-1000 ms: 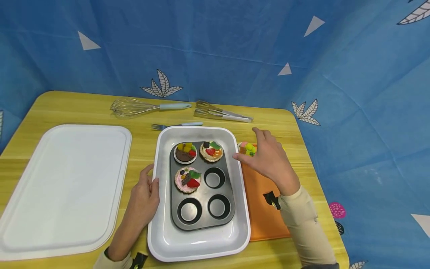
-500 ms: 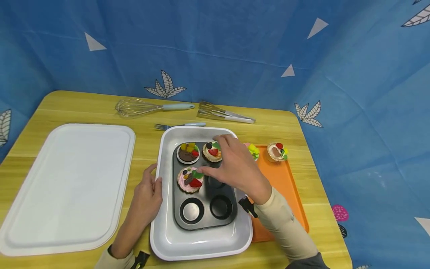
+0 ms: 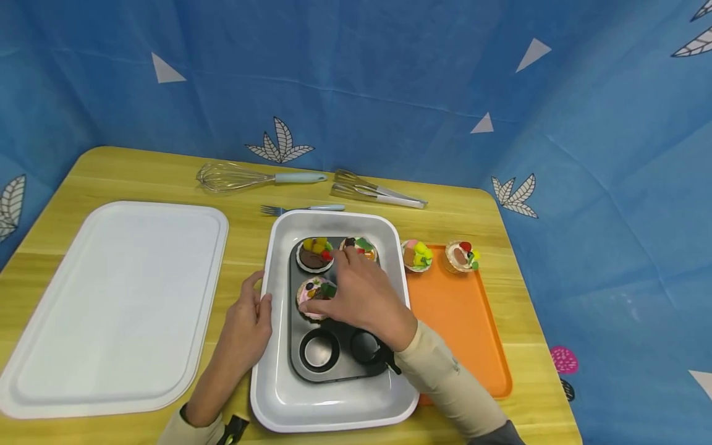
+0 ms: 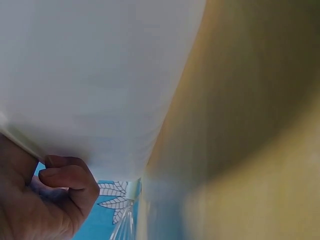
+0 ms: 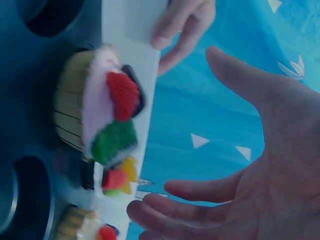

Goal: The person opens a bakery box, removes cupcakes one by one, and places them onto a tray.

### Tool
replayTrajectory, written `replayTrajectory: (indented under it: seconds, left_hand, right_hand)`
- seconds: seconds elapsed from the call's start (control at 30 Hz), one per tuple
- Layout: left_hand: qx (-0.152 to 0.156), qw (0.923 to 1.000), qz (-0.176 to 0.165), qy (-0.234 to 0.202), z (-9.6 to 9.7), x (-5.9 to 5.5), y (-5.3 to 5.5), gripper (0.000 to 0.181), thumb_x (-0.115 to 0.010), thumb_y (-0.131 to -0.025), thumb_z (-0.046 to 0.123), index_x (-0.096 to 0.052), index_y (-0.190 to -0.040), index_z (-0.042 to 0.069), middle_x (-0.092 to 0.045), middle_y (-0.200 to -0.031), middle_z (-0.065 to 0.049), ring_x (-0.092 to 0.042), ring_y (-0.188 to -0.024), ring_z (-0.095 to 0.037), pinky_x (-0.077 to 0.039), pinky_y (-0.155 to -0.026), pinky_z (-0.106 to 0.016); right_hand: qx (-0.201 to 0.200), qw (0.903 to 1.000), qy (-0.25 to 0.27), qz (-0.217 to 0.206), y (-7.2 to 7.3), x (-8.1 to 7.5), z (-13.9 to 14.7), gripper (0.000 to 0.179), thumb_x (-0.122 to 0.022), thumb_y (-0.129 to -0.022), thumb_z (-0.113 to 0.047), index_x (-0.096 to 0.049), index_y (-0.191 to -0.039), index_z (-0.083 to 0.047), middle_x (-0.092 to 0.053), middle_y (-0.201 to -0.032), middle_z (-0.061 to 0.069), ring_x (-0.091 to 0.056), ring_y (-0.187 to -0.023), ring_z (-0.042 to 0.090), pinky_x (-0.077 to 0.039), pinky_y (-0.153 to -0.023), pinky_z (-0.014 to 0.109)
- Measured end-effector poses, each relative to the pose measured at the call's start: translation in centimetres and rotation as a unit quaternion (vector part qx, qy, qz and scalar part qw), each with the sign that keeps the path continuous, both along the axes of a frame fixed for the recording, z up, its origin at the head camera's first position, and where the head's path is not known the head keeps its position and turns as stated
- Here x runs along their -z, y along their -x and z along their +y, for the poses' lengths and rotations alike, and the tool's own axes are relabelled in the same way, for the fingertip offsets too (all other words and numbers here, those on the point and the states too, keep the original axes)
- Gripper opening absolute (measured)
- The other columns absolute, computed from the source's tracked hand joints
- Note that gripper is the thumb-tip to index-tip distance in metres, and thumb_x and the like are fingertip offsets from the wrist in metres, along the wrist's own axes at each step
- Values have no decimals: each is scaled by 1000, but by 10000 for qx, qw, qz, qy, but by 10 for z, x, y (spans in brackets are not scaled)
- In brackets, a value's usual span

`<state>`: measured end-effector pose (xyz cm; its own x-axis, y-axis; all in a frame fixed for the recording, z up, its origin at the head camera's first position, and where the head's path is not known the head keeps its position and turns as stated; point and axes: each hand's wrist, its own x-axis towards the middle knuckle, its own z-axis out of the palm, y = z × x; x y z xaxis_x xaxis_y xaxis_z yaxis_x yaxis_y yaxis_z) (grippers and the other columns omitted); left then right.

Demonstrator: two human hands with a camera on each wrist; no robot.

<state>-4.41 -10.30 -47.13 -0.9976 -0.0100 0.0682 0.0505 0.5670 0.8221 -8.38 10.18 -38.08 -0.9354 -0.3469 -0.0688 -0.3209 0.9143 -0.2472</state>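
My left hand (image 3: 245, 327) grips the left rim of a deep white tray (image 3: 334, 405). Inside it lies a dark muffin tin (image 3: 342, 366) with three toy fruit tarts in its cups. Over the tin is my right hand (image 3: 364, 293), fingers spread, nearest to the pink-cream tart (image 3: 308, 293). The right wrist view shows this tart (image 5: 100, 105) apart from the thumb and fingers, with a red strawberry and green leaf on top. Behind it sit a chocolate tart (image 3: 309, 259) and a white-cream tart (image 3: 364, 244), the latter partly covered by my hand.
Right of the white tray, two more tarts, one yellow-topped (image 3: 418, 256) and one cream-topped (image 3: 459, 256), stand on an orange tray (image 3: 450, 309). A whisk (image 3: 239, 177), tongs (image 3: 378, 193) and a fork (image 3: 300, 209) lie behind. A flat white tray (image 3: 122, 296) is at left.
My right hand has moved left from beside the orange tray's tarts to above the muffin tin, by the pink tart. The left hand stays at the tray rim. The head view has shifted slightly.
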Motion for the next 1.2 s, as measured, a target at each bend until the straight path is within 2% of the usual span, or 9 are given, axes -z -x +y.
replayTrajectory:
  seconds: [0.2, 0.33, 0.43, 0.63, 0.8, 1.03, 1.2]
  left_hand:
    - [-10, 10000, -12, 76, 0, -1, 0, 45, -48, -104, 10, -38, -146, -1, -49, -74, -6, -49, -61, -17, -42, -57, -33]
    - [-6, 10000, 6, 66, 0, -1, 0, 44, -48, -104, 10, -38, -146, -1, -48, -74, -6, -48, -60, -17, -41, -57, -32]
    - [-1, 10000, -2, 36, 0, -1, 0, 44, -48, -104, 10, -38, -146, -1, -47, -73, -5, -47, -59, -16, -40, -56, -32]
    - [-9, 10000, 36, 37, 0, 0, 0, 44, -48, -103, 9, -38, -146, -1, -47, -73, -5, -46, -59, -17, -40, -56, -32]
    - [0, 10000, 13, 7, 0, 0, 0, 45, -48, -103, 9, -38, -146, -1, -47, -73, -6, -47, -59, -17, -40, -56, -32]
    - [-19, 10000, -23, -5, 1, -1, 0, 45, -48, -104, 10, -38, -146, -1, -48, -74, -6, -49, -60, -18, -42, -57, -33]
    - [-26, 10000, 27, -19, 0, -1, 0, 45, -48, -103, 9, -38, -146, -1, -48, -73, -6, -49, -60, -18, -42, -58, -34]
  right_hand:
    - [82, 9995, -17, -292, -2, 14, -5, 106, -73, -69, -76, -51, -139, 2, -53, -136, 21, -62, -107, 34, -53, -88, 46]
    - [72, 9995, -30, -295, -2, 22, -7, 106, -74, -69, -75, -51, -138, 2, -49, -143, 25, -60, -115, 34, -54, -86, 47]
    - [50, 9996, -162, -245, -4, 27, -8, 108, -73, -68, -77, -52, -136, 4, -51, -140, 26, -62, -111, 34, -55, -83, 46]
    - [59, 9990, -381, -243, -7, 35, -11, 108, -72, -66, -80, -55, -130, 6, -60, -118, 17, -65, -94, 29, -55, -76, 44]
    - [144, 9983, -417, -381, -9, 41, -14, 109, -74, -65, -78, -53, -132, 5, -58, -125, 17, -65, -97, 32, -55, -77, 46]
    - [-54, 9977, -626, -257, -8, 46, -16, 96, -82, -70, -63, -54, -131, 6, -56, -110, 13, -61, -87, 24, -57, -73, 41]
    - [-146, 9991, -379, -149, -7, 49, -16, 78, -82, -74, -46, -56, -125, 9, -54, -101, 12, -58, -77, 21, -56, -70, 37]
